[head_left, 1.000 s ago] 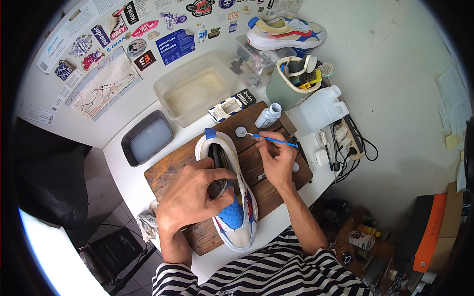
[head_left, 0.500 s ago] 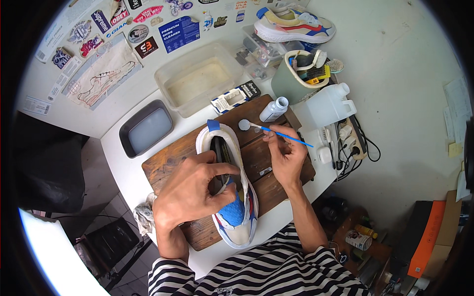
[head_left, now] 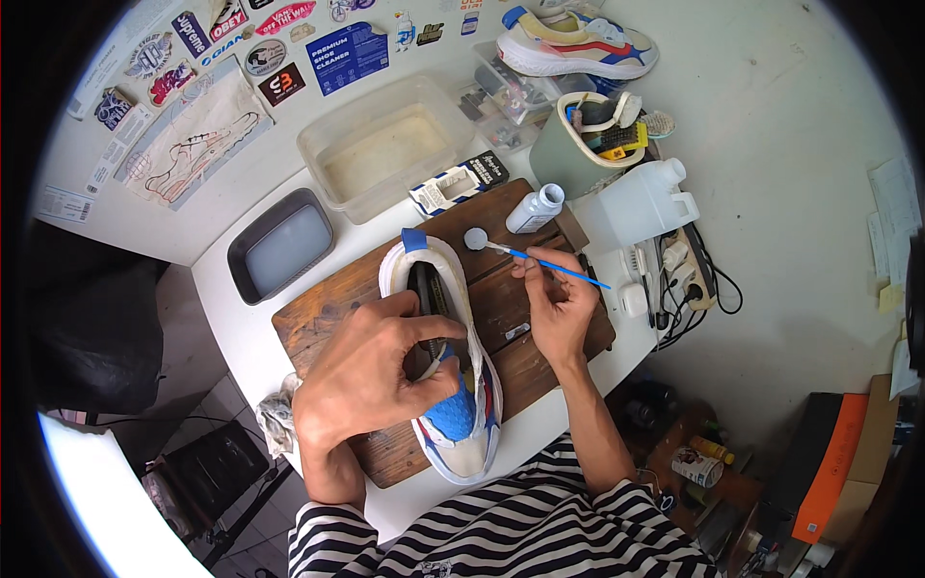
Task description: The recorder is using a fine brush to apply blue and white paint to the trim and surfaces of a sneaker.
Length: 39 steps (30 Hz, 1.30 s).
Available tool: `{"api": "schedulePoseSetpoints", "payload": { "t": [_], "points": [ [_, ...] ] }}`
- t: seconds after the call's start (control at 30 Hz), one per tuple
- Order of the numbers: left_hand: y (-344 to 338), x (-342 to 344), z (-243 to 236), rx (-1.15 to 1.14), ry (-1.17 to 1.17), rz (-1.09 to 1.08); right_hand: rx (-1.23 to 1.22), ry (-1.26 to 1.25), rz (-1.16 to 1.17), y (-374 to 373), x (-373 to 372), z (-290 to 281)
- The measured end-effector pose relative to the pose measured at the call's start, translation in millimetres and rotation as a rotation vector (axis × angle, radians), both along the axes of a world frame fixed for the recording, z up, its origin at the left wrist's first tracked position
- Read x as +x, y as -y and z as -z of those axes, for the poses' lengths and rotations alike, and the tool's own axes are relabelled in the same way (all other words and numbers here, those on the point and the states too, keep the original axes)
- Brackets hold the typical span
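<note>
Right hand [head_left: 559,310] (tight pinch) around blue brush [head_left: 579,276]

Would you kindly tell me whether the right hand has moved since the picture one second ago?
Yes, slightly: judged against the small round pale dish on the wooden board, the right hand with its blue brush sits farther to the right.

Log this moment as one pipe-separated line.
left hand: holds shoe | right hand: holds blue brush, tip at pale disc | bottle: open, on wooden board
</note>
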<state>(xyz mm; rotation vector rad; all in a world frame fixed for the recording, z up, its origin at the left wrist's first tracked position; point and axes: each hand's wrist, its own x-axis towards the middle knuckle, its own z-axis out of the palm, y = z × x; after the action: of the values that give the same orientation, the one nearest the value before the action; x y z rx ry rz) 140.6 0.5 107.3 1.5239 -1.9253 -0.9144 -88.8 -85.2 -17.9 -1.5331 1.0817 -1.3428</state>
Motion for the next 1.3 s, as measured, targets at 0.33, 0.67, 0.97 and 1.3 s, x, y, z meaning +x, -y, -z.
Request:
{"api": "schedulePoseSetpoints", "payload": {
  "t": [0.33, 0.67, 0.97, 1.3],
  "points": [
    [1, -2, -3, 0.046, -0.003, -0.012, 0.041, 0.106, -0.002, -1, -10, 0],
    [1, 5, 2, 0.031, -0.018, 0.018, 0.341, 0.541, -0.462, -20, -41, -56],
    [1, 5, 2, 0.041, 0.003, 0.021, 0.296, 0.453, -0.443, -30, -32, -38],
    [1, 5, 4, 0.042, -0.021, 0.022, 0.283, 0.440, -0.410, -31, -27, -35]
  ]
}}
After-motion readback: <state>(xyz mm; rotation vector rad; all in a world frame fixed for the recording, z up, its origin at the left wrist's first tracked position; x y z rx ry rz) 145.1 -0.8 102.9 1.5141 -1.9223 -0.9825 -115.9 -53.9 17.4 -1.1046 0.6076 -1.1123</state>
